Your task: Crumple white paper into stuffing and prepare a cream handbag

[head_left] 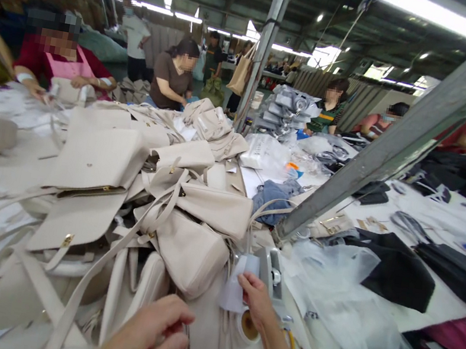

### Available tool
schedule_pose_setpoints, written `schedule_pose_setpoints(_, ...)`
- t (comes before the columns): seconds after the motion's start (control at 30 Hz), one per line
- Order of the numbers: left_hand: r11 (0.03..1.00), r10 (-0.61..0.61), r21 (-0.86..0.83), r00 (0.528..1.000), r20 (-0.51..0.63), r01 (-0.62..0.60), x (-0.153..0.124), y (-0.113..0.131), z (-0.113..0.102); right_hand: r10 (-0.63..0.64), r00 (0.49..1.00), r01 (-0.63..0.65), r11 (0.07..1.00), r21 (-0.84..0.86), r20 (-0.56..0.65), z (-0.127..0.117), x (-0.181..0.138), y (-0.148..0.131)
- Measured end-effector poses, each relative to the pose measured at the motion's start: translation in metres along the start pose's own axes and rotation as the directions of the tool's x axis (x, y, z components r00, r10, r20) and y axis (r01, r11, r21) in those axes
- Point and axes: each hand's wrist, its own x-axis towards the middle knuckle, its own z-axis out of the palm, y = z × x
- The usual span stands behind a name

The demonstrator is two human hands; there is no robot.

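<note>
My right hand (256, 300) reaches forward and pinches a small white paper tag (235, 286) at the near edge of a pile of cream handbags (190, 215). A roll of tape (249, 326) lies just under that hand. My left hand (153, 335) is low in the frame with its fingers curled against a cream bag; whether it grips a strap is unclear. Long cream straps (107, 273) trail from the pile toward me.
A slanted grey metal post (403, 132) crosses the table on the right. Clear plastic bags (341, 302) and black bags (395, 275) lie to the right. Several people work at the table's far side. A blue cloth (274, 197) sits mid-table.
</note>
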Motion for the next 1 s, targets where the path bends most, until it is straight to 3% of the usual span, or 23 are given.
schedule_pose_setpoints(0.1, 0.968, -0.106, -0.22, 0.991, 0.086, 0.123, 0.028, -0.012, 0.024, -0.092, 0.995, 0.092, 0.996, 0.014, 0.025, 0.012, -0.031, -0.017)
schedule_pose_setpoints(0.23, 0.787, -0.025, -0.613, 0.996, 0.085, 0.072, 0.044, -0.025, 0.043, -0.188, 0.972, 0.196, 0.98, -0.04, 0.144, 0.039, -0.071, -0.04)
schedule_pose_setpoints(0.33, 0.677, -0.018, -0.733, 0.997, 0.076, 0.068, 0.044, -0.027, 0.047, -0.305, 0.927, 0.343, 0.924, -0.167, 0.22, 0.064, -0.093, -0.054)
schedule_pose_setpoints(0.4, 0.625, -0.102, -0.775, 0.994, 0.032, 0.089, 0.043, -0.032, 0.047, -0.373, 0.873, 0.45, 0.865, -0.224, 0.314, 0.076, -0.103, -0.059)
schedule_pose_setpoints(0.47, 0.571, -0.214, -0.816, 0.976, -0.035, 0.096, 0.043, -0.042, 0.046, -0.373, 0.846, 0.476, 0.85, -0.225, 0.382, 0.08, -0.107, -0.059)
schedule_pose_setpoints(0.53, 0.522, -0.312, -0.847, 0.947, -0.082, 0.099, 0.044, -0.052, 0.045, -0.307, 0.889, 0.393, 0.893, -0.221, 0.339, 0.071, -0.103, -0.054)
schedule_pose_setpoints(0.63, 0.472, -0.399, -0.876, 0.91, -0.11, 0.101, 0.045, -0.061, 0.041, -0.268, 0.957, 0.289, 0.894, -0.342, 0.108, 0.035, -0.089, -0.036)
schedule_pose_setpoints(0.7, 0.456, -0.43, -0.884, 0.895, -0.119, 0.102, 0.046, -0.061, 0.04, -0.322, 0.945, 0.289, 0.744, -0.603, 0.057, 0.006, -0.077, -0.016)
schedule_pose_setpoints(0.77, 0.435, -0.451, -0.893, 0.887, -0.102, 0.118, 0.046, -0.058, 0.039, -0.307, 0.948, 0.222, 0.463, -0.858, 0.08, -0.018, -0.066, 0.006)
schedule_pose_setpoints(0.83, 0.417, -0.462, -0.899, 0.883, -0.084, 0.132, 0.046, -0.055, 0.039, -0.217, 0.974, 0.105, 0.208, -0.972, 0.059, -0.032, -0.057, 0.027)
schedule_pose_setpoints(0.87, 0.409, -0.463, -0.902, 0.883, -0.077, 0.136, 0.046, -0.054, 0.039, -0.17, 0.985, 0.057, 0.133, -0.989, 0.034, -0.035, -0.052, 0.035)
schedule_pose_setpoints(0.93, 0.395, -0.458, -0.908, 0.887, -0.062, 0.141, 0.046, -0.053, 0.039, -0.109, 0.994, 0.022, 0.074, -0.997, 0.014, -0.037, -0.042, 0.046)
schedule_pose_setpoints(1.0, 0.387, -0.459, -0.91, 0.887, -0.052, 0.147, 0.045, -0.053, 0.039, -0.099, 0.994, 0.044, 0.084, -0.995, 0.036, -0.038, -0.034, 0.047)
